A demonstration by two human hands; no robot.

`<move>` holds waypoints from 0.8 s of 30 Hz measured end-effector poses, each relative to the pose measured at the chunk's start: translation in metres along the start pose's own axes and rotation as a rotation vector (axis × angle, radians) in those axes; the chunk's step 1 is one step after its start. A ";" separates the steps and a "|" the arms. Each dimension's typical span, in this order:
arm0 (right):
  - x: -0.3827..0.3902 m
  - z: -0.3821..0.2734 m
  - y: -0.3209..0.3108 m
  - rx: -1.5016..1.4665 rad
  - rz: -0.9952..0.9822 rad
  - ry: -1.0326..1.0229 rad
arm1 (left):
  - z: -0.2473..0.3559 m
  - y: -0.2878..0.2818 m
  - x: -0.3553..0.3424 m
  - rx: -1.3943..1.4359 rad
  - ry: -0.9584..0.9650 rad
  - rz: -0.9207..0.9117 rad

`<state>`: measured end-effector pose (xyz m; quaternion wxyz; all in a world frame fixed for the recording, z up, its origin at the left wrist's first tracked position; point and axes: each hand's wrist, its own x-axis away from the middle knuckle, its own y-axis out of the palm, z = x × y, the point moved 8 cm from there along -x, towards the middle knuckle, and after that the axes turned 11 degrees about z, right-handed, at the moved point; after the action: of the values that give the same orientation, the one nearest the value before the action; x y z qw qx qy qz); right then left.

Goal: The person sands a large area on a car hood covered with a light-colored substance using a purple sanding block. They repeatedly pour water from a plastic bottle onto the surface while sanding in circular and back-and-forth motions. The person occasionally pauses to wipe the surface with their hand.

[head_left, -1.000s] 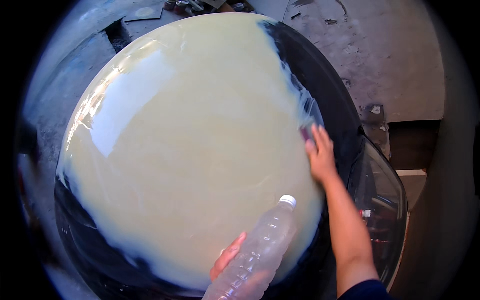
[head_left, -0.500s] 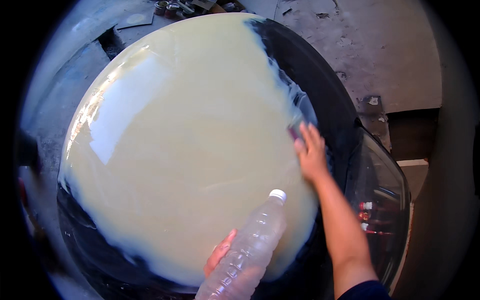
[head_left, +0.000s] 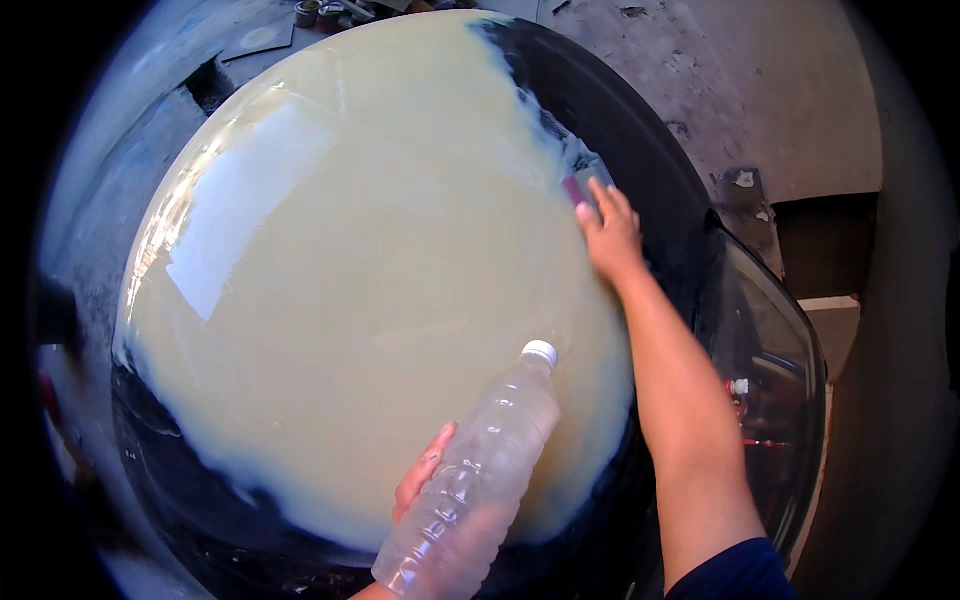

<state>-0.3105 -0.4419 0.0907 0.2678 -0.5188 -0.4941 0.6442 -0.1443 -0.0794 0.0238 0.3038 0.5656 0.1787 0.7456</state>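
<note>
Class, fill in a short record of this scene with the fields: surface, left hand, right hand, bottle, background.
surface: large black curved panel, mostly covered by a wet, cream-coloured coat
left hand: left hand grips a clear plastic bottle from below
right hand: right hand pressed flat at the coat's right edge, a small dark pad showing at the fingertips
bottle: white cap on, pointing up and away over the panel; looks nearly empty
background: grey concrete floor, small cans at the top edge
</note>
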 end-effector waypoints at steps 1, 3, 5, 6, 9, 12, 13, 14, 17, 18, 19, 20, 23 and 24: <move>0.030 -0.020 -0.001 -0.049 -0.008 -0.075 | 0.000 -0.010 -0.005 0.008 -0.008 0.020; 0.100 -0.056 -0.024 -0.131 -0.072 -0.103 | 0.001 -0.017 -0.007 0.028 0.117 0.033; 0.161 -0.074 -0.053 -0.117 -0.150 -0.110 | 0.001 -0.020 -0.003 0.041 0.257 0.048; 0.181 -0.083 -0.070 -0.125 -0.152 -0.129 | -0.004 -0.021 -0.005 0.052 0.241 0.062; 0.172 -0.079 -0.067 -0.136 -0.123 -0.141 | -0.017 -0.026 -0.013 0.004 -0.021 0.118; 0.096 -0.053 -0.022 -0.092 -0.018 -0.036 | 0.011 -0.001 -0.003 -0.180 0.152 0.013; 0.062 -0.042 -0.012 -0.043 0.015 -0.027 | 0.010 0.001 -0.001 -0.217 0.226 -0.022; 0.041 -0.027 -0.009 0.015 0.044 -0.013 | 0.010 0.006 0.003 -0.277 0.292 -0.068; 0.020 -0.027 -0.007 0.023 0.029 0.038 | 0.026 0.015 0.010 -0.502 0.522 -0.181; 0.036 -0.030 -0.013 0.015 -0.007 0.005 | 0.027 0.017 0.012 -0.577 0.596 -0.235; 0.065 -0.042 -0.014 -0.051 -0.034 -0.018 | 0.026 0.009 0.009 -0.650 0.663 -0.279; 0.097 -0.056 -0.023 -0.101 -0.054 -0.049 | 0.027 0.007 0.008 -0.620 0.682 -0.268; 0.197 -0.095 -0.069 -0.081 -0.092 -0.160 | 0.025 0.000 0.008 -0.432 0.649 -0.157; 0.218 -0.103 -0.084 -0.097 -0.097 -0.193 | 0.024 -0.001 0.009 -0.381 0.620 -0.128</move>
<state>-0.2980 -0.1869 0.0818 0.2243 -0.4423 -0.5728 0.6527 -0.1229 -0.0749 0.0368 0.3812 0.2338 0.1551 0.8809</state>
